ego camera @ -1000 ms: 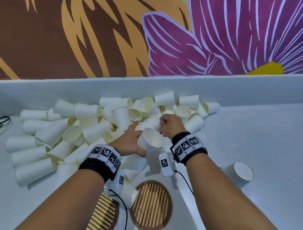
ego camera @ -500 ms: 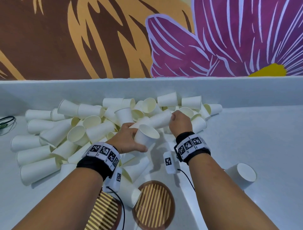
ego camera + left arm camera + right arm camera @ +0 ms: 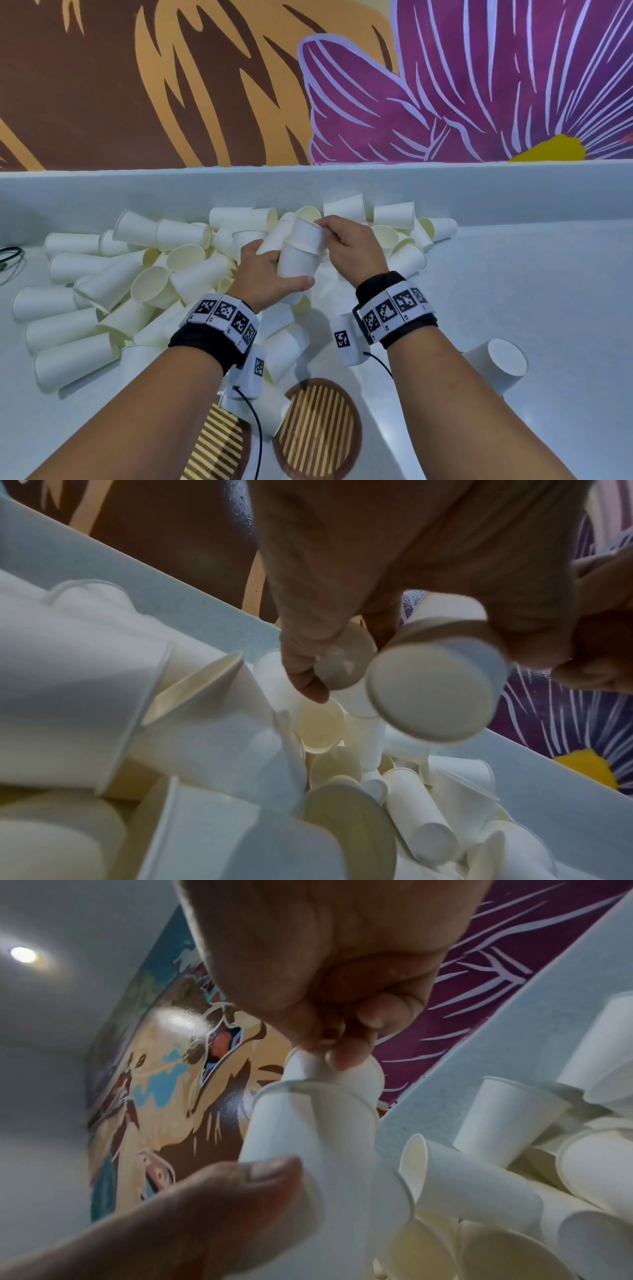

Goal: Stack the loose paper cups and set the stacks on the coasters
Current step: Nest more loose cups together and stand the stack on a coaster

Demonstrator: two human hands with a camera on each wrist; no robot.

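A heap of white paper cups (image 3: 137, 274) lies on the pale counter. My left hand (image 3: 274, 270) grips one upright cup (image 3: 296, 265) by its side, lifted above the heap; its round base (image 3: 431, 691) fills the left wrist view. My right hand (image 3: 339, 236) pinches a second cup (image 3: 308, 234) by its rim, and this cup sits partway inside the first. The right wrist view shows the pinched cup (image 3: 342, 1072) nested in the lower cup (image 3: 308, 1137). Two striped brown coasters lie near me: a round one (image 3: 318, 428) and one (image 3: 219, 442) half hidden under my left arm.
One cup (image 3: 496, 363) lies alone on its side to the right. Another cup (image 3: 274, 407) lies against the round coaster's left edge. A low counter wall (image 3: 479, 192) runs behind the heap. A black cable (image 3: 10, 260) sits at the far left.
My right hand has drawn a cup out of the heap and brought it over the left hand's cup. The left hand has lifted its cup and turned it upright.
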